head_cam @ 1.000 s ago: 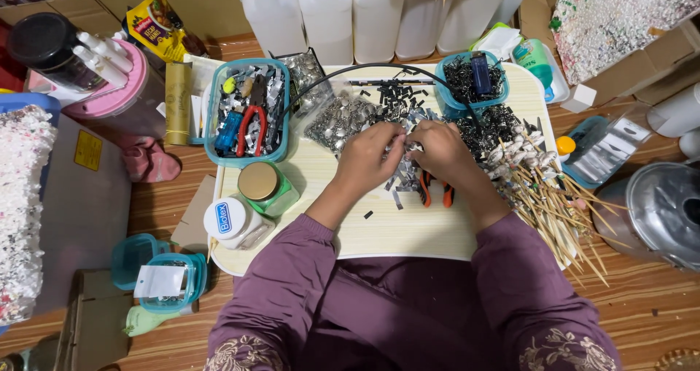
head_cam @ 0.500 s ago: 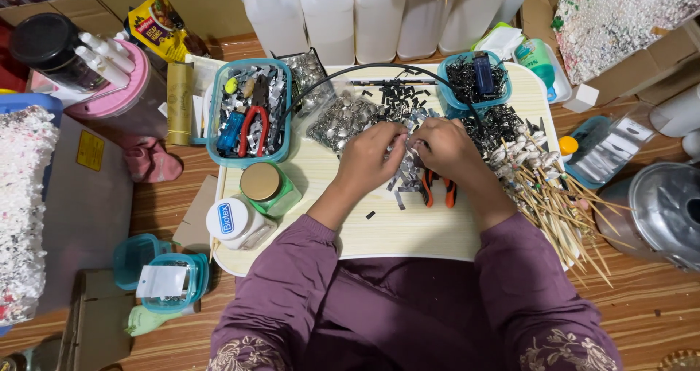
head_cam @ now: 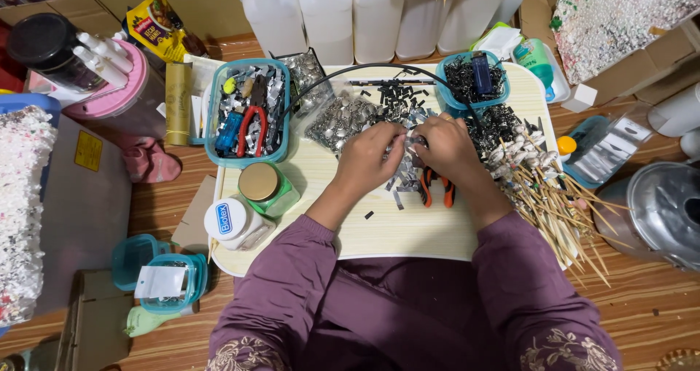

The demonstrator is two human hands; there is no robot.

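Note:
My left hand [head_cam: 367,161] and my right hand [head_cam: 446,146] meet fingertip to fingertip over the middle of a pale lap table [head_cam: 408,232]. Between the fingers sits a small silvery piece [head_cam: 408,135], pinched from both sides; its exact shape is too small to tell. Under the hands lie scattered silver strips [head_cam: 399,180] and dark bits. Orange-handled pliers [head_cam: 436,189] lie on the table just below my right wrist. A heap of shiny silver pieces in a clear bag [head_cam: 339,120] sits just beyond my left hand.
A teal basket [head_cam: 248,112] with red-handled pliers and scraps stands at the table's left, with a gold-lidded green jar [head_cam: 264,187] and a white jar [head_cam: 232,221] below it. Wooden skewers [head_cam: 550,203] fan out at the right. A blue tub [head_cam: 470,83] holds dark pieces. White jugs [head_cam: 328,14] stand behind.
Both hands stay over the same spot. Only the fingers have shifted slightly around the small piece between them.

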